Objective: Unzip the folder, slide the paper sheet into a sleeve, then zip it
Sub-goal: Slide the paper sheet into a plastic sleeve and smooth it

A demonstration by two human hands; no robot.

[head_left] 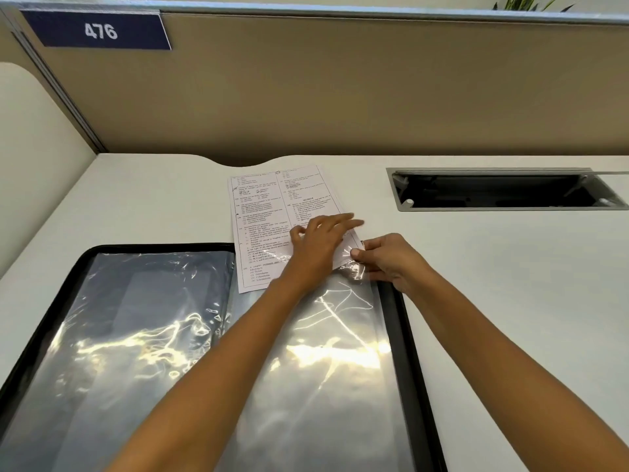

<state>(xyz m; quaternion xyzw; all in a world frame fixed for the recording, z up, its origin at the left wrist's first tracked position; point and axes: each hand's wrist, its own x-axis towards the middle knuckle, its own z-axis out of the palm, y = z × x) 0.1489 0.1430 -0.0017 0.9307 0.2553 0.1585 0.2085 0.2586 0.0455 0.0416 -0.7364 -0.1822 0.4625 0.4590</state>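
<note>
Nearest the camera, the black zip-edged folder (396, 321) lay open flat on the pale grey tabletop (510, 301), both halves showing glossy clear plastic sleeves (136, 335) that were wrinkled and threw back bright streaks of light. Two bare forearms reached forward across its right half. The right hand (391, 262) was at the top right corner of that half, thumb and fingers pinched together on the crinkled upper edge of the clear sleeve, beside the lower right corner of the sheet. The left hand (318, 245) lay palm down on the white printed paper sheet (269, 216), fingers spread and pointing right, pressing it flat rather than closing on it. The sheet carried two columns of small black text; its lower part overlapped the folder's top edge, with the lower right corner at or just inside the sleeve mouth, while most of it lay on the tabletop beyond. Farther right sat a rectangular metal-framed cable opening (500, 190). Behind rose a tan partition wall (340, 97) bearing a dark blue sign reading 476 (98, 30).
</note>
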